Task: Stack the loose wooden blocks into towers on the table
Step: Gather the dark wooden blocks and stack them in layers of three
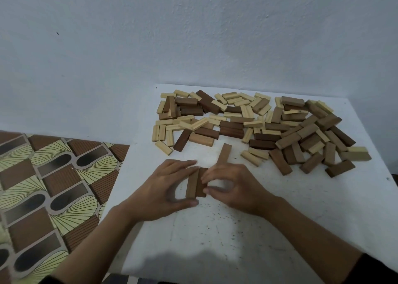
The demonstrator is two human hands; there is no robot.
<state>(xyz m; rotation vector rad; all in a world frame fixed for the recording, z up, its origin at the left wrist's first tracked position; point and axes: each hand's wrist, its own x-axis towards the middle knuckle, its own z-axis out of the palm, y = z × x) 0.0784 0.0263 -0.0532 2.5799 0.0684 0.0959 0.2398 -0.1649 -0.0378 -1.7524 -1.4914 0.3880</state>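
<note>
Head view: a pale blue-white plaster wall (193, 36) rises behind a white, speckled surface (280, 219), with a brown-and-cream patterned floor covering (53, 176) to its left. Across the far half of the surface sprawls a loose heap of pale, tan and dark brown rectangular wooden blocks (258, 124). No tower stands yet.

Near the middle, the left hand (165, 189) brackets a pair of brown rectangular wooden blocks (195, 183) lying side by side, fingers on the far ends and thumb on the near ends. The right hand (234, 187), blurred, has its fingers curled with the tips clamped against the darker block's long side. One slim tan wooden block (225, 152) juts out from beneath those fingers.

The blocks look light, stiff and smooth. They are probably best pinched across their long sides near mid-length and set down gently, since a nudge would likely slide them.
</note>
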